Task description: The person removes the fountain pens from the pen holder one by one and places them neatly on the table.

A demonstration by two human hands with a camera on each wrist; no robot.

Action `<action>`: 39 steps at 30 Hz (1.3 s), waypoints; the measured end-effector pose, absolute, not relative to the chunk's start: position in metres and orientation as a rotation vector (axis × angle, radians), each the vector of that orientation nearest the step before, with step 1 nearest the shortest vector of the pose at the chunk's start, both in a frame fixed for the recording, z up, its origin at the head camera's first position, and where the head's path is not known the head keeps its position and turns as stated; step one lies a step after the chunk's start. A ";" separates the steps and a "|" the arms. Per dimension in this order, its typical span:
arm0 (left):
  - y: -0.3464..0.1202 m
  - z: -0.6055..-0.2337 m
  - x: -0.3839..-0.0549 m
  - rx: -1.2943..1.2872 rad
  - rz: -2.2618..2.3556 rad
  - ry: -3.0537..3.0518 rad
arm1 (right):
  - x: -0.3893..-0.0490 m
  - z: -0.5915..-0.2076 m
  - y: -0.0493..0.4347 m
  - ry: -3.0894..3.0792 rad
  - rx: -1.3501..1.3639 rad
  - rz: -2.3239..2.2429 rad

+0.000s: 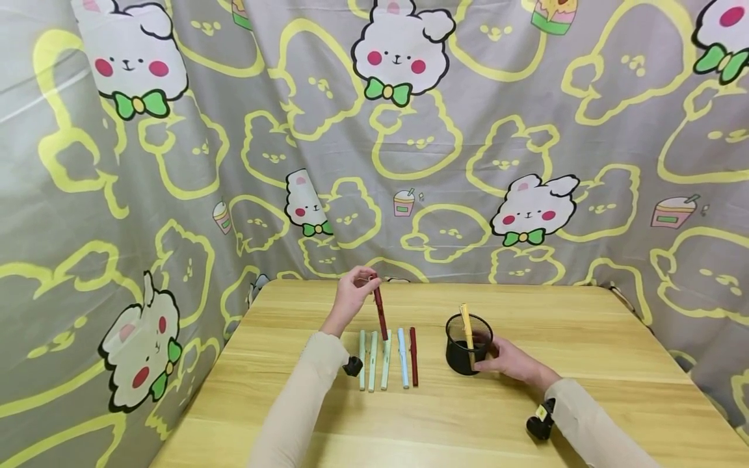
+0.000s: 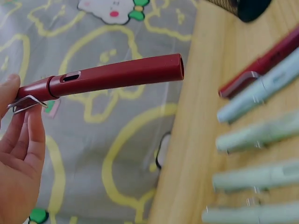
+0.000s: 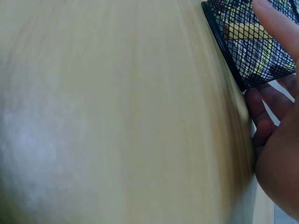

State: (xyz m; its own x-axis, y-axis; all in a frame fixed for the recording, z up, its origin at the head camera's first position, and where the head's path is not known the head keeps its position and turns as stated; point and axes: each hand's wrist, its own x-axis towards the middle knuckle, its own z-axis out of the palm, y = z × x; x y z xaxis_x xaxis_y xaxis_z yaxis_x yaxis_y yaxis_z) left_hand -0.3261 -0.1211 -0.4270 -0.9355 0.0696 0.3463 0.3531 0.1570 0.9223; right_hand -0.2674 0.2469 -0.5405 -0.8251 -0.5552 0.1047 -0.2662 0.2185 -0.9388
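My left hand [image 1: 351,294] pinches a dark red fountain pen [image 1: 380,312] by its capped, clipped end, and the pen slants down above the row on the table. In the left wrist view the red pen [image 2: 117,74] shows its metal clip near the fingers and its blunt end pointing away. My right hand [image 1: 515,361] holds the side of a black mesh pen cup [image 1: 459,357]. A yellow pen [image 1: 466,325] stands tilted inside the cup. On the table lie three mint green pens [image 1: 372,364], a light blue pen [image 1: 403,361] and another dark red pen [image 1: 413,357], side by side.
The wooden table [image 1: 468,429] reaches back to a grey curtain [image 1: 351,149] with cartoon prints. The pen row lies left of the cup, with bare wood between them. A dark camera [image 1: 539,422] sits on the right wrist, another dark camera [image 1: 353,366] on the left.
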 end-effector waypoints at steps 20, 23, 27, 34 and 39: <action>-0.181 -0.443 -0.317 -0.224 -1.908 -2.399 | -0.268 -0.538 0.248 2.267 -0.772 -1.624; -0.188 -0.457 -0.324 -0.198 -1.929 -2.399 | -0.268 -0.539 0.247 2.262 -0.771 -1.628; -0.194 -0.468 -0.326 -0.156 -1.862 -2.447 | -0.268 -0.539 0.248 2.217 -0.790 -1.657; -0.199 -0.482 -0.323 -0.135 -1.741 -2.555 | -0.269 -0.540 0.248 2.186 -0.804 -1.674; -0.201 -0.491 -0.322 -0.124 -1.735 -2.581 | -0.270 -0.542 0.247 2.189 -0.823 -1.671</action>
State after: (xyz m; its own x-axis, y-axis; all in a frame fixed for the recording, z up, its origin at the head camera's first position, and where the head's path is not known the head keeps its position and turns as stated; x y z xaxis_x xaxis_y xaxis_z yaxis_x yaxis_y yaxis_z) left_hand -0.3216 -0.2011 -0.4915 -0.9964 0.0501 0.0681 0.0819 0.3755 0.9232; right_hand -0.2696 0.2473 -0.5423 -0.8032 -0.5823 0.1256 -0.2747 0.1750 -0.9455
